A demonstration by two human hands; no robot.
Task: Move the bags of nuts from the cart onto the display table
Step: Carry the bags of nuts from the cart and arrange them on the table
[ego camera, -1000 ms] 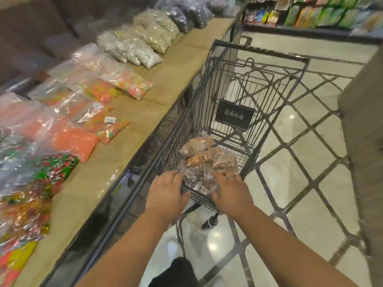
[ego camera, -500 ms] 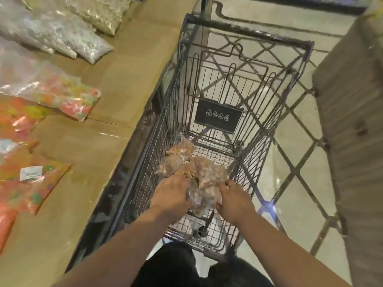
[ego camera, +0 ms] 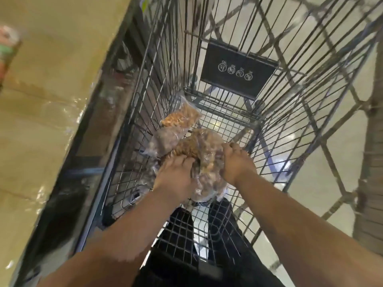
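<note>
Inside the cart [ego camera: 290, 104] basket: clear bags of nuts [ego camera: 207, 146] are heaped together on the wire floor, toward the near left side. All the bags in view are within the basket walls.
Pale-nut bag [ego camera: 180, 119]: it lies farthest from the person. It is tilted against the left wire wall, and its lower end is overlapped by a bag of darker nuts.
Left hand [ego camera: 178, 175]: it is laid palm down on the near side of the heap. The fingers are curled into the plastic, and a bag is gripped from above.
Right hand [ego camera: 236, 162]: it is closed round the right edge of the heap. The fingers are wrapped over the plastic, and the knuckles are turned toward the right wire wall.
Heap between hands: one bag is bunched and creased between the two hands. Whether it is raised off the wire floor cannot be told.
Display table [ego camera: 41, 96]: its tan top runs along the left of the cart, just beside the left wire wall. The surface is blurred.
Coloured packet [ego camera: 8, 44]: it is seen at the far left edge of the table, too blurred to identify.
Placard [ego camera: 238, 69]: a black plate with four round white symbols is fixed to the far end wall of the basket.
Floor [ego camera: 323, 162]: pale glossy tiles with dark diagonal lines are seen through the wire.
Trousers [ego camera: 178, 235]: dark cloth is seen through the near end of the basket, below the forearms.
</note>
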